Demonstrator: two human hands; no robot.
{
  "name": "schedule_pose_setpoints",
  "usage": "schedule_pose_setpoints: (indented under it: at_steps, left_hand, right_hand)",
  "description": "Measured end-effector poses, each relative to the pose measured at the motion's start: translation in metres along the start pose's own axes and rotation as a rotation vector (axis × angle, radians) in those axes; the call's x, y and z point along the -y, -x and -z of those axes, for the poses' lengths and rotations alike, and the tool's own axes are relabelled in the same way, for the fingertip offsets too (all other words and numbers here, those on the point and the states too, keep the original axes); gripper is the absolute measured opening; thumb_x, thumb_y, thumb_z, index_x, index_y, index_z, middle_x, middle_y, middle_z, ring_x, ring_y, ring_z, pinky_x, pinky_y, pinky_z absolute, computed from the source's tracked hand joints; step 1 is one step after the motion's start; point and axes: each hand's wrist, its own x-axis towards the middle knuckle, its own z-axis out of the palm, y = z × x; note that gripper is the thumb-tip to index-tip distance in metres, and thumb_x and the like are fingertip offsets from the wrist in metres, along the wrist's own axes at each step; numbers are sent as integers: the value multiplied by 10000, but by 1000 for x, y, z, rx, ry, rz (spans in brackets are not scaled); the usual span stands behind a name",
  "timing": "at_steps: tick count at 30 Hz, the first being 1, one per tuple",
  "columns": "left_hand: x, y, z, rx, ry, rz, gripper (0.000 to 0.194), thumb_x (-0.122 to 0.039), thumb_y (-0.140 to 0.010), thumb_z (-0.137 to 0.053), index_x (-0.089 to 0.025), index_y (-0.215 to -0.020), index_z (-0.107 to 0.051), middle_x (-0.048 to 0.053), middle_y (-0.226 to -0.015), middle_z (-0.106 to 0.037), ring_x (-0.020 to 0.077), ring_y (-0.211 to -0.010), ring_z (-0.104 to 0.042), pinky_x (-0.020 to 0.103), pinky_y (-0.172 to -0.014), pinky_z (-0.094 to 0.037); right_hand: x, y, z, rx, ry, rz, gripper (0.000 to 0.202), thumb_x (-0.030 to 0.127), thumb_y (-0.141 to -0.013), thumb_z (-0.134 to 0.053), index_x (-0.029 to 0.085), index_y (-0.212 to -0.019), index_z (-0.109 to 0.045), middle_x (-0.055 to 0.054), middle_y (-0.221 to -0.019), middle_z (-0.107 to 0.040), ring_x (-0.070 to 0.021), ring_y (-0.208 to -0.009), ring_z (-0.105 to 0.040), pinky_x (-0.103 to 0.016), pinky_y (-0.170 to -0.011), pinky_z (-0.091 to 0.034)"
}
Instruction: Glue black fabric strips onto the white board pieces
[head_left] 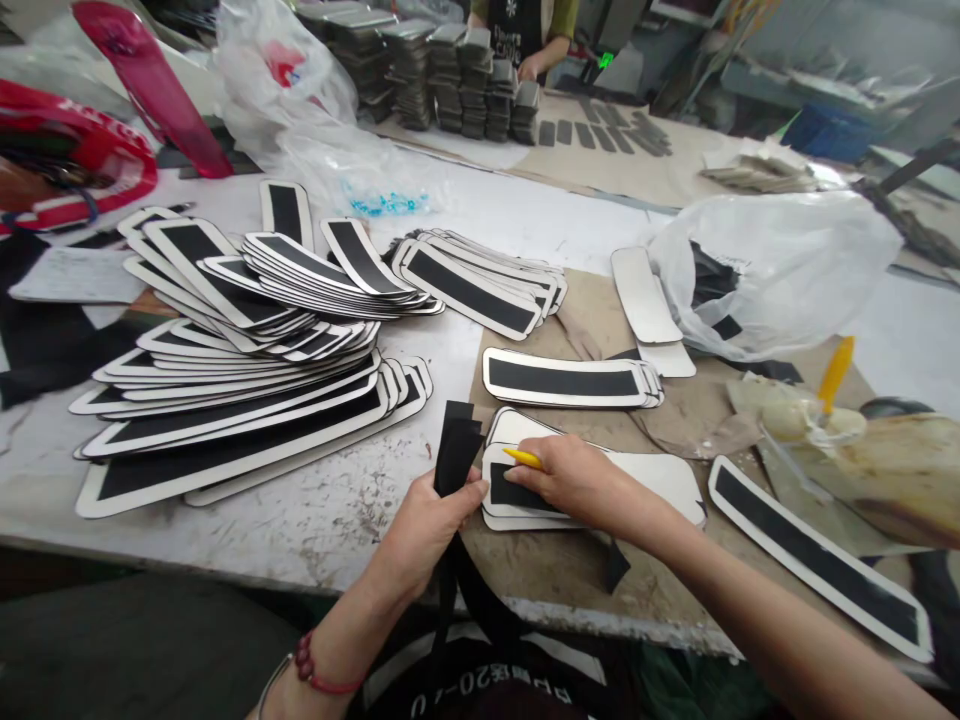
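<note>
My left hand point(435, 520) is closed around a bunch of black fabric strips point(456, 455), whose long ends hang over the table edge. Its thumb is at the left end of a white panel point(498, 462) that carries a black strip. In my right hand point(559, 475) is a thin yellow stick point(523, 458), its kind not clear, gripped while the fingers press on the black strip of that panel. More white panels point(660, 480) lie beneath it. Just behind sits a small stack of strip-covered panels point(566, 378). The right palm hides part of the panel.
Piles of finished-looking panels point(247, 400) cover the left. A plastic bag point(780, 260) holding black pieces stands at right, near a glue-stained container point(900, 470) with a yellow handle point(835, 375). One panel point(817, 560) lies front right. A co-worker point(532, 50) stands behind grey stacks point(450, 75).
</note>
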Motion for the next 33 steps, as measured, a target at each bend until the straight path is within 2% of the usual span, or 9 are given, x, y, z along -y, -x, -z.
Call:
schedule_pose_setpoints:
  at_steps: [15, 19, 24, 27, 29, 33]
  left_hand:
    - [-2, -1, -1, -2, -38, 3, 225, -340, -695, -676, -142, -768, -597, -42, -595, -467, 98, -549, -375, 225, -526, -299]
    - [-5, -1, -3, 2, -69, -9, 266, -383, -678, -698, -156, -679, -558, -52, -544, -452, 95, -514, -369, 226, -502, -288]
    - [-3, -6, -9, -80, -113, -19, 265, -368, -650, -705, -164, -606, -541, -67, -465, -433, 91, -453, -362, 230, -470, -271]
    - [0, -9, -11, -124, -116, -48, 224, -325, -634, -707, -162, -610, -555, -74, -457, -440, 88, -443, -363, 228, -469, -280]
    - [1, -10, -11, -139, -114, -50, 220, -325, -625, -714, -156, -623, -573, -75, -453, -444, 86, -439, -362, 227, -465, -279]
    - [3, -10, -10, -164, -129, -28, 233, -337, -620, -724, -144, -649, -597, -77, -433, -443, 84, -432, -363, 226, -452, -268]
  right_hand:
    - [-4, -7, -6, -18, 44, 26, 212, 332, -880, -495, 168, -864, -627, -77, -840, -667, -196, -740, -598, -261, -627, -342]
    - [-4, -7, -7, -25, 75, 43, 210, 329, -879, -495, 172, -876, -634, -81, -860, -672, -202, -762, -607, -259, -621, -345]
    - [2, -9, -7, -26, 115, 0, 232, 360, -871, -508, 172, -888, -642, -96, -867, -678, -223, -779, -621, -265, -597, -339]
    - [0, 4, -2, -27, 137, 0, 242, 406, -837, -555, 180, -839, -642, -88, -828, -676, -223, -752, -616, -260, -567, -316]
    - [-10, 23, 3, -17, 148, -34, 213, 398, -817, -580, 192, -800, -632, -71, -788, -666, -213, -730, -604, -254, -558, -299]
    - [-53, 74, 14, -30, 71, -209, 206, 345, -855, -516, 195, -733, -586, -29, -720, -625, -165, -647, -562, -248, -563, -294]
